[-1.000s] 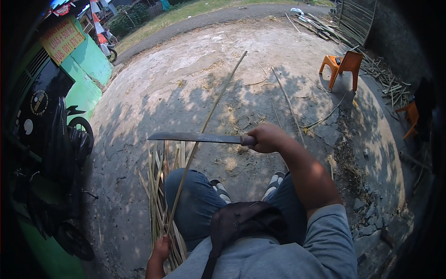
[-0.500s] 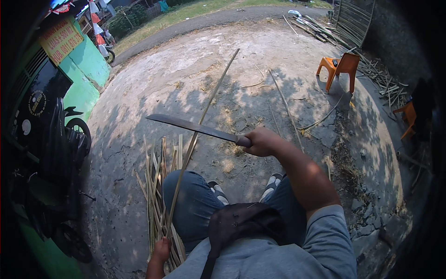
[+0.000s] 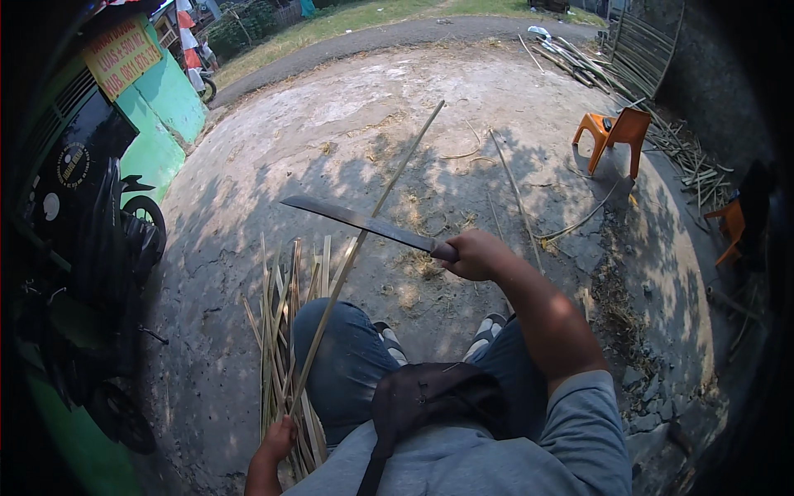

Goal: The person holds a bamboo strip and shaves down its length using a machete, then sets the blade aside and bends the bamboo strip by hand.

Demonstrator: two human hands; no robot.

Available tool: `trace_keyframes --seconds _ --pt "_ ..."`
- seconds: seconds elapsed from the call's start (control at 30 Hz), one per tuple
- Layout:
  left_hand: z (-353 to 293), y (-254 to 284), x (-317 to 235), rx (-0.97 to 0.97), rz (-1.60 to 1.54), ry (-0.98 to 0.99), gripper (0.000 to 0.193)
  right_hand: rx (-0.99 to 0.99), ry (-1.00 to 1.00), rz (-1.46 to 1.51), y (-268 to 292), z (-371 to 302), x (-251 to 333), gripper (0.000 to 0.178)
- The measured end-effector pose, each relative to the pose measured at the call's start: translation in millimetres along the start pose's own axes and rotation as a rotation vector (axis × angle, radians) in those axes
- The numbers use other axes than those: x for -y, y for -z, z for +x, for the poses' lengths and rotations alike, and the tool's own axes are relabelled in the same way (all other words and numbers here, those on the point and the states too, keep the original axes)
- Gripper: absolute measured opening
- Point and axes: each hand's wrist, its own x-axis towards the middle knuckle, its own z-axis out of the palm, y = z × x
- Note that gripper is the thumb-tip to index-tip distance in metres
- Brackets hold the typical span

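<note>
My right hand point(image 3: 477, 255) is closed round the handle of a machete point(image 3: 351, 218), held out in front of me with its long blade pointing left. The blade crosses a long, thin bamboo strip point(image 3: 332, 302); whether they touch I cannot tell. At the lower left, my left hand point(image 3: 279, 438) grips the near end of that strip, which slants forward past my left knee. Under and around it, a bundle of split bamboo strips point(image 3: 275, 331) lies beside my left leg.
An orange plastic chair point(image 3: 614, 136) stands at the far right, before piled bamboo point(image 3: 695, 161) along the wall. Loose bamboo strips point(image 3: 517, 190) lie on the concrete ahead. Parked motorbikes point(image 3: 99, 273) line the left side by a green wall point(image 3: 157, 140).
The machete and my right hand have moved slightly right and down in the view. The strip's far end has shifted a little right and down, and my left hand slightly left and down.
</note>
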Motion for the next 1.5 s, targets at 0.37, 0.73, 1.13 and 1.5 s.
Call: trace_keyframes --seconds 0.37,0.73,1.13,1.5 --pt "-0.6 0.7 -2.8 0.015 -0.012 0.073 0.079 0.055 0.002 -0.121 -0.3 10.0 9.7 0.022" --pt "-1.7 0.6 -5.8 0.007 0.035 0.029 0.088 -0.01 0.099 -0.051 1.7 -6.7 26.1 0.017" --pt "4.6 -7.3 9.7 -0.198 0.182 -0.04 0.075 -0.052 -0.102 0.199 9.0 11.5 -36.3 0.036" --pt "1.8 -35.7 -11.5 -0.585 0.428 -0.22 0.076 -0.207 0.199 -0.171 15.9 -11.0 13.2 0.039"
